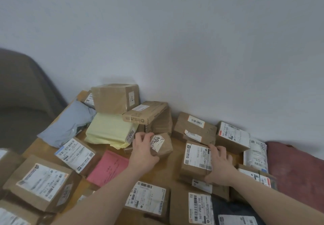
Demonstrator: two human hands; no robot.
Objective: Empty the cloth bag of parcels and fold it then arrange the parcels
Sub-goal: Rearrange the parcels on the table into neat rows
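Many parcels lie spread over a wooden table [164, 174] against a white wall. My left hand [142, 152] grips a small brown box with a "904" label [162, 145] near the table's middle. My right hand [220, 166] is closed around the right side of a labelled brown box [195, 158], which rests on top of other boxes. Behind them is a pile: a large taped box [114, 97], a flat long carton [145, 113], a pale yellow soft parcel [109, 129] and a grey mailer bag [68, 122]. A pink envelope [109, 167] lies left of my left forearm. No cloth bag can be made out.
More labelled brown boxes crowd the near edge [42, 182] [147, 197] and the right back [232, 137]. A white plastic parcel [256, 154] lies at the far right beside a dark red cushion [296, 168]. A brown chair back [22, 93] stands at the left.
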